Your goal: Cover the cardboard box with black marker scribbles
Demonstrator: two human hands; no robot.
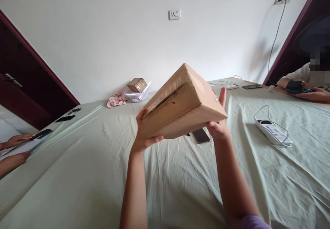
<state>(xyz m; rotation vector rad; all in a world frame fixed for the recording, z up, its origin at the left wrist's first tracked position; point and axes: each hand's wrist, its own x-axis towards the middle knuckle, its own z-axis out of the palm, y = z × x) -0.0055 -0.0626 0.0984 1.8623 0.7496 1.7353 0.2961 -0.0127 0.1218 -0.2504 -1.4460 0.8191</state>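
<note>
Fingers of left hand (140,139) and right hand (220,128) grip a tilted cardboard box (175,114) at its eight and four o'clock; dark phone (201,136) toward five.

Diffuse light; wall (116,33) bright, soft shadow (260,55) at right; edges stretched.

From my remote seat I see a brown, taped cardboard box (175,110) held up, tilted, between the bare left hand (139,138) and the bare right hand (219,128). Past its lower edge, I spot a dark, flat, rectangular phone (201,136) on the wrinkled pale-green cloth (85,174). A white, oblong power strip (273,132) lies to the right. Near the white wall (108,33), I see a crumpled pink cloth (116,100) beside a smaller brown cardboard box (137,85).
</note>
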